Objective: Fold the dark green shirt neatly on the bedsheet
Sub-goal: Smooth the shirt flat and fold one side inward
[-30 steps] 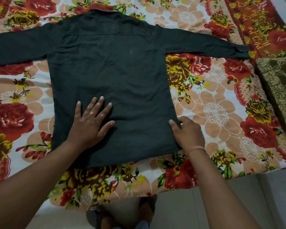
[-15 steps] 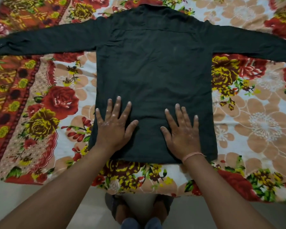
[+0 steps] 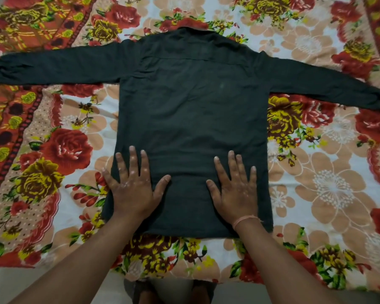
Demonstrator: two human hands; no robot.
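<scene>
The dark green shirt (image 3: pixel 191 110) lies flat and back-up on the floral bedsheet (image 3: pixel 329 183), collar at the far side, both long sleeves spread straight out left and right. My left hand (image 3: pixel 133 187) rests palm-down on the shirt's lower left part, fingers spread, its little finger over the shirt's left edge. My right hand (image 3: pixel 236 187) presses flat on the lower right part, fingers apart, with a thin orange band at the wrist. Neither hand grips the cloth.
The bedsheet's near edge runs across the bottom of the view, with grey floor (image 3: pixel 13 281) below it. My feet (image 3: pixel 169 292) show at the bottom centre, just beyond the sheet's edge. A patterned orange border (image 3: pixel 20 40) runs along the sheet's left side.
My right hand left the shirt's right hem corner and now lies flat on the lower back. The left hand stays flat. The view has swung to centre the shirt.
</scene>
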